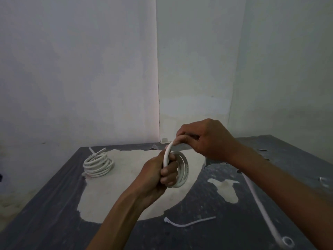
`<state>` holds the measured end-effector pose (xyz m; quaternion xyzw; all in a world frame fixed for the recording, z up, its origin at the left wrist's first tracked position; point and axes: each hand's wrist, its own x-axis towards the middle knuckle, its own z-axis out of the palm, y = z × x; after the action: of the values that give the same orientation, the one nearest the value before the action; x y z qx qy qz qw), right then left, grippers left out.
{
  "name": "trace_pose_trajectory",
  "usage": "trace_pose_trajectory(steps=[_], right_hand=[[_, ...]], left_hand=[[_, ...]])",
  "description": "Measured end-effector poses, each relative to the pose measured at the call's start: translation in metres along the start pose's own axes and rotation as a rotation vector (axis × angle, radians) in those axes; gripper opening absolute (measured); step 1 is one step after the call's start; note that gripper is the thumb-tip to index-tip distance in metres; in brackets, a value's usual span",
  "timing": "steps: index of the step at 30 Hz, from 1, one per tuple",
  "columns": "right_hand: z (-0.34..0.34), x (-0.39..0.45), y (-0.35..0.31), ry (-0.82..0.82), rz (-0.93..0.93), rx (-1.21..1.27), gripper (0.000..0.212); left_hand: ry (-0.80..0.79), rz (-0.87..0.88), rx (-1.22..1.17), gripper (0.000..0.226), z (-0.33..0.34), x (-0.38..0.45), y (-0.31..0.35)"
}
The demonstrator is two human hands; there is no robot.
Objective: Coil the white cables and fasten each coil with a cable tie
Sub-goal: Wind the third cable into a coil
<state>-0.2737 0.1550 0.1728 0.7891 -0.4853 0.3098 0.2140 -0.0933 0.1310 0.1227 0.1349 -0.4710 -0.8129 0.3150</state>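
Observation:
My left hand [162, 173] grips a small upright coil of white cable [182, 170] above the middle of the table. My right hand [205, 139] pinches the loose strand of that cable [167, 152] at the top of the coil, bending it over. The rest of the cable [259, 204] trails under my right forearm to the table's near right, ending near the front edge. A finished white coil [98, 165] with a cable tie sticking up lies at the far left. A loose white cable tie [189, 222] lies flat near the front.
The table [54, 204] is dark grey with large pale worn patches. It stands in a corner of plain white walls [108, 69]. A small shiny object [324, 181] lies at the right edge.

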Motion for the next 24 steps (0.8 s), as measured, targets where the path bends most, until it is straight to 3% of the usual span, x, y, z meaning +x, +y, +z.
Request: trace_pose_trajectory(steps=[7,12,17,21,24], right_hand=[[0.015,0.003,0.000,0.109,0.052,-0.109,0.026],[0.025,0.011,-0.011,0.131,0.152,-0.098,0.036],[0.034,0.013,-0.018,0.128,0.267,-0.145,0.034],[0.036,0.016,-0.032,0.076,0.420,0.231,0.041],[0.039,0.010,-0.037,0.050,0.382,0.392,0.038]], left_hand=[[-0.034,0.030,-0.179,0.043,-0.001,0.001,0.005],[0.017,0.120,-0.189,0.040,-0.003,0.001,0.008],[0.054,0.145,-0.156,0.040,-0.009,0.001,0.012],[0.086,0.197,-0.044,0.041,-0.015,-0.003,0.006],[0.112,0.206,-0.027,0.044,-0.023,-0.007,0.002]])
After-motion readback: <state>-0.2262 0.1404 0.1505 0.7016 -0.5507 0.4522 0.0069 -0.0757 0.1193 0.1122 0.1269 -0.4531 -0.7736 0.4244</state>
